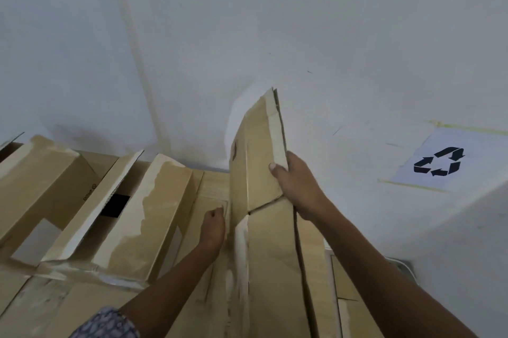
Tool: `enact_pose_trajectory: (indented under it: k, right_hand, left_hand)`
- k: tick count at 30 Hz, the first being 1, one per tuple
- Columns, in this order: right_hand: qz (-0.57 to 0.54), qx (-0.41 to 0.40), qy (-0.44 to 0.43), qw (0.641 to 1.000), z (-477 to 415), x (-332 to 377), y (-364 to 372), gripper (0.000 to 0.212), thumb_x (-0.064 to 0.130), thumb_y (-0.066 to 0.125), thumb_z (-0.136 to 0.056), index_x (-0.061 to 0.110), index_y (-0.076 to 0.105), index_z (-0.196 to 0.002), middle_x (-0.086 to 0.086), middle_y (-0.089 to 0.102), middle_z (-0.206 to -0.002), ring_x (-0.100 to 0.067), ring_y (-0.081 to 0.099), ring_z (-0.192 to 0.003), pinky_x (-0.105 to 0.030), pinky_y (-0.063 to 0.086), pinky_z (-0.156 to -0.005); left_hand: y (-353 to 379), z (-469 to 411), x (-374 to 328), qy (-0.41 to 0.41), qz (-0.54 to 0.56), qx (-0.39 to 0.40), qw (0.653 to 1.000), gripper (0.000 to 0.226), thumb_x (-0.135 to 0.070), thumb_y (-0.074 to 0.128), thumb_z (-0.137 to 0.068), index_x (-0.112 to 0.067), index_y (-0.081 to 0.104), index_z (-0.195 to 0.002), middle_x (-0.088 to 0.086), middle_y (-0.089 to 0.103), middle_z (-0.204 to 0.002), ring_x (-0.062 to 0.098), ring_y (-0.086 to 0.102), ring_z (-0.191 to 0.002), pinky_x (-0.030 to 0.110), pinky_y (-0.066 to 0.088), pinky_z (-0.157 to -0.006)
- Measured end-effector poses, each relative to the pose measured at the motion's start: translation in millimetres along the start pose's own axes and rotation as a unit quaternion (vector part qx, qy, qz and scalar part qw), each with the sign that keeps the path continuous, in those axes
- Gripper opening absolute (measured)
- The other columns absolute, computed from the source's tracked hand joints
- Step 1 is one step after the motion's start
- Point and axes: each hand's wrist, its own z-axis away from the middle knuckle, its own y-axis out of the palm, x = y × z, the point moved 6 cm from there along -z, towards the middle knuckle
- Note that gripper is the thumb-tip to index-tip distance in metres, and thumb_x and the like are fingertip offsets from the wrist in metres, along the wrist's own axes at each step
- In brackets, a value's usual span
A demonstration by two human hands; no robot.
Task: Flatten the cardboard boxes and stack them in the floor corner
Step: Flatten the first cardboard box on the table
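Note:
A flattened cardboard box [261, 200] stands on edge in the middle of the view, its top flap leaning against the white wall. My right hand [291, 186] grips the right edge of that upper flap, thumb on the front face. My left hand [213, 225] sits curled at the box's left edge, against the cardboard behind it; whether it holds anything I cannot tell. More cardboard boxes [145, 216] with raised, tape-edged flaps lie to the left, over flat sheets [68, 304].
Two white walls meet in a corner [154, 106] behind the boxes. A paper sign with a black recycling symbol [439, 161] is taped to the right wall. Another cardboard sheet [354, 296] lies at lower right.

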Motion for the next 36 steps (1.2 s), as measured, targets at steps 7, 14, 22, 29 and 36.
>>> enact_pose_trajectory:
  k: [7, 14, 22, 29, 36]
  right_hand:
    - [-0.073, -0.002, 0.063, 0.995, 3.6, -71.8, -53.1, 0.03, 0.025, 0.054, -0.099, 0.019, 0.057, -0.128, -0.001, 0.067, -0.121, -0.019, 0.065, -0.106, -0.046, 0.052, -0.095]
    - [0.059, 0.033, 0.172, 0.983, 11.9, -193.6, -56.0, 0.035, 0.018, 0.05, -0.1, 0.008, 0.051, -0.134, -0.01, 0.06, -0.126, -0.022, 0.058, -0.106, -0.032, 0.048, -0.085]
    - [0.391, -0.019, 0.229, 0.891, 29.4, -266.9, -34.1, 0.064, 0.014, 0.046, -0.095, 0.004, 0.012, -0.148, -0.027, 0.03, -0.147, -0.044, 0.041, -0.129, -0.054, 0.043, -0.101]
    - [0.528, 0.136, 0.171, 0.821, 61.8, -312.8, 15.9, 0.09, 0.061, 0.055, -0.082, 0.015, 0.022, -0.152, -0.034, -0.011, -0.156, -0.054, -0.009, -0.143, -0.076, -0.015, -0.103]
    - [0.429, 0.191, 0.205, 0.859, 75.0, -358.0, 53.9, 0.112, 0.096, -0.005, -0.047, 0.039, -0.038, -0.138, -0.004, -0.045, -0.146, -0.042, -0.029, -0.142, -0.073, 0.002, -0.107]
  left_hand:
    - [-19.6, -21.4, 10.0, 0.02, -0.091, -0.028, 0.995, 0.042, -0.04, 0.046, -0.093, -0.01, 0.059, -0.12, 0.013, 0.065, -0.113, 0.029, 0.06, -0.099, 0.042, 0.049, -0.092]
    - [15.6, 3.1, 59.0, 0.007, -0.225, 0.159, 0.961, 0.037, -0.023, 0.048, -0.097, -0.016, 0.052, -0.134, 0.007, 0.053, -0.137, 0.019, 0.053, -0.113, 0.024, 0.042, -0.09]
    - [48.8, 18.0, 124.3, 0.03, -0.425, 0.275, 0.862, 0.051, -0.028, 0.041, -0.099, -0.026, 0.034, -0.149, 0.005, 0.027, -0.159, 0.022, 0.033, -0.141, 0.027, 0.028, -0.111]
    - [49.7, 12.8, 129.4, 0.053, -0.53, 0.084, 0.842, 0.038, -0.03, 0.046, -0.092, -0.032, 0.046, -0.131, -0.002, 0.047, -0.132, 0.023, 0.045, -0.12, 0.042, 0.047, -0.092]
    - [25.2, -8.2, 164.2, -0.078, -0.401, -0.052, 0.911, 0.07, -0.043, 0.069, -0.08, -0.025, 0.032, -0.136, 0.013, 0.041, -0.127, 0.034, 0.045, -0.118, 0.047, 0.048, -0.087]
